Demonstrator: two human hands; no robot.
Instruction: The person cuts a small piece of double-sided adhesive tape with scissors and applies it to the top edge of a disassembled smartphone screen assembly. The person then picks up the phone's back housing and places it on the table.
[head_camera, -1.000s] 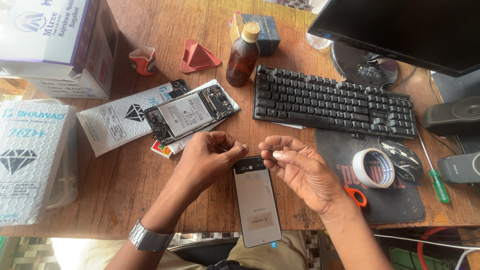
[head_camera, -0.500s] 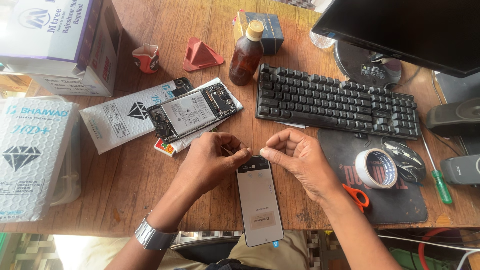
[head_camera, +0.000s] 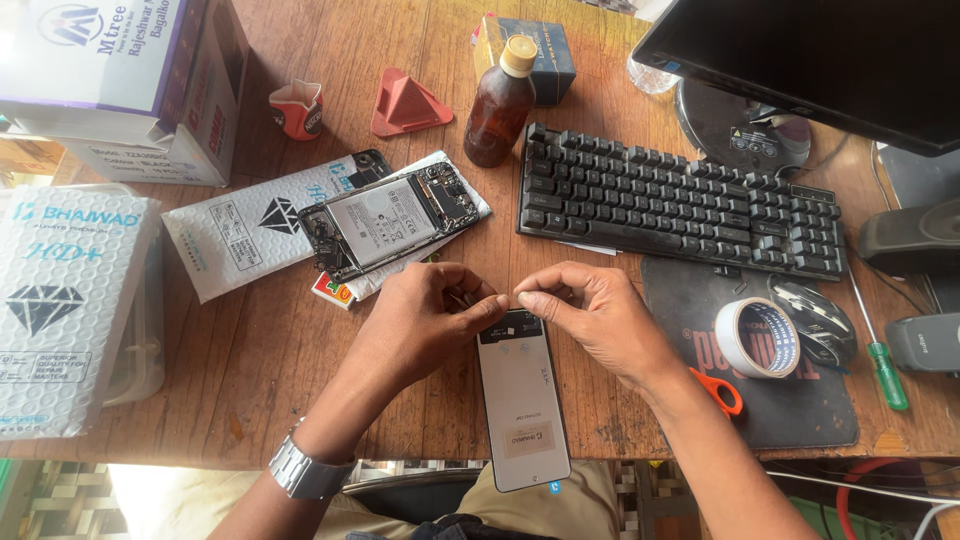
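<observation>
A replacement phone screen (head_camera: 522, 400), grey-faced with a small label near its lower end, is laid lengthwise on the desk (head_camera: 250, 370), its bottom edge overhanging the near rim. Its top edge is met by both hands. The left hand (head_camera: 430, 320) is curled, thumb and forefinger pinched together at the upper left corner; the right hand (head_camera: 590, 315) is likewise pinched at the upper right corner, so that the fingertips of the two hands nearly touch. What, if anything, is caught between the fingers cannot be told. A second ago the right hand was held raised and apart above the screen; it has since been brought down and closed in against the left, which suggests that work at the top edge is now being done by both hands together.

Just beyond the left hand an opened phone body (head_camera: 390, 222) is seen on a white padded envelope (head_camera: 225, 245). Further out are found a black keyboard (head_camera: 680, 210), a brown bottle (head_camera: 500, 105), a tape roll (head_camera: 757, 337) and orange-handled scissors (head_camera: 720, 390).
</observation>
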